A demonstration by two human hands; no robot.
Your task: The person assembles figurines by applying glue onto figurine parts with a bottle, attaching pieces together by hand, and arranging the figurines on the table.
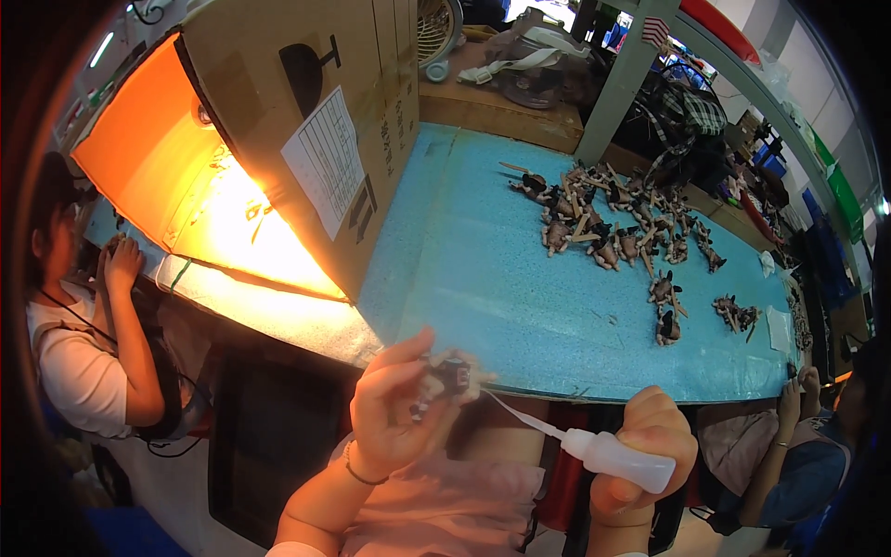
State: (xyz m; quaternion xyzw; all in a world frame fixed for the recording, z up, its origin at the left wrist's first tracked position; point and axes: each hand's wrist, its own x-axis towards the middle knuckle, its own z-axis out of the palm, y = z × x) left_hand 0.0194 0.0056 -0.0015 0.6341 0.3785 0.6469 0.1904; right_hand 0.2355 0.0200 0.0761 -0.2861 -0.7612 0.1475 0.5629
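Observation:
In my left hand is a small figurine, pale with a dark middle, pinched between the fingers and somewhat blurred. My right hand is wrapped round a white squeeze bottle, tilted so its long thin nozzle points up and left. The nozzle's tip ends beside the figurine; whether it touches cannot be made out. Both hands are over my lap, just in front of the table's near edge. A pile of similar figurines with wooden sticks among them lies on the blue tabletop.
A cardboard box stands on the left, brightly lit inside by an orange glow. Several figurines lie apart from the pile. A wooden ledge and a grey post stand behind. People sit at left and right.

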